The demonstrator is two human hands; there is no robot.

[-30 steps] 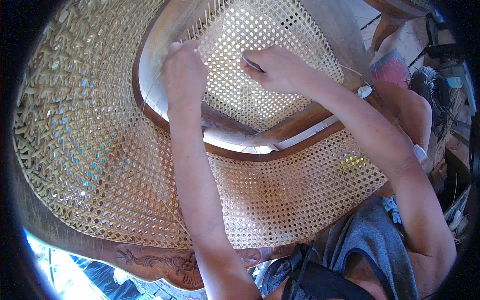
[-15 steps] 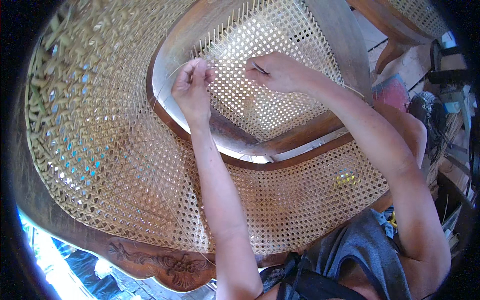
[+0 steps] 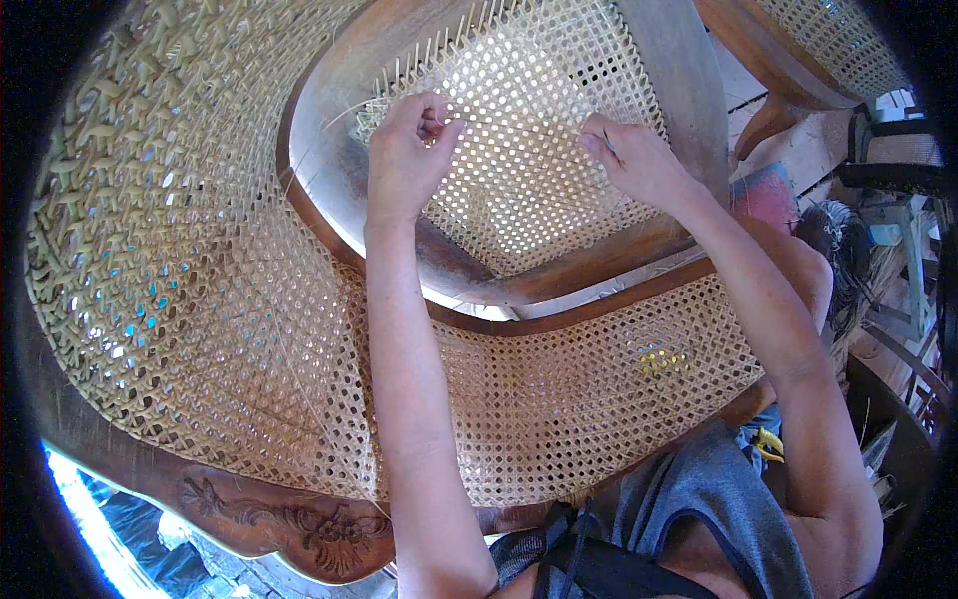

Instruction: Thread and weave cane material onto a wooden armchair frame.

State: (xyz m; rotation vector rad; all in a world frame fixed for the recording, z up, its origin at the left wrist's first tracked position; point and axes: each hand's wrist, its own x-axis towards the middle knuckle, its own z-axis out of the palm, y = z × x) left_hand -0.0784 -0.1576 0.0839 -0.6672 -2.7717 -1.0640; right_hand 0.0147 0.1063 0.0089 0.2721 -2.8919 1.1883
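Over a woven cane seat [image 3: 519, 215] in a wooden frame [image 3: 689, 110], both my hands are raised. My left hand [image 3: 407, 165] is closed in a pinch at the seat's left side, with a thin cane strand [image 3: 344, 115] trailing from it to the left. My right hand [image 3: 644, 165] is closed over the right part of the weave. A thin dark metal tool [image 3: 608, 142] sticks out between its fingers; its kind is mostly hidden. Short cane ends [image 3: 434, 50] stand up in a row along the seat's far left edge.
A large curved cane back panel [image 3: 180, 280] with a carved wooden rail [image 3: 329, 534] wraps around my left and front. Another cane-panelled wooden piece [image 3: 778, 50] stands at the far right. Yellow-handled tool [image 3: 766, 444] lies by my right side, near a dark bundle [image 3: 833, 240].
My right hand has moved right across the seat, away from my left hand. My left hand has turned and shifted slightly right. The whole view has shifted a little.
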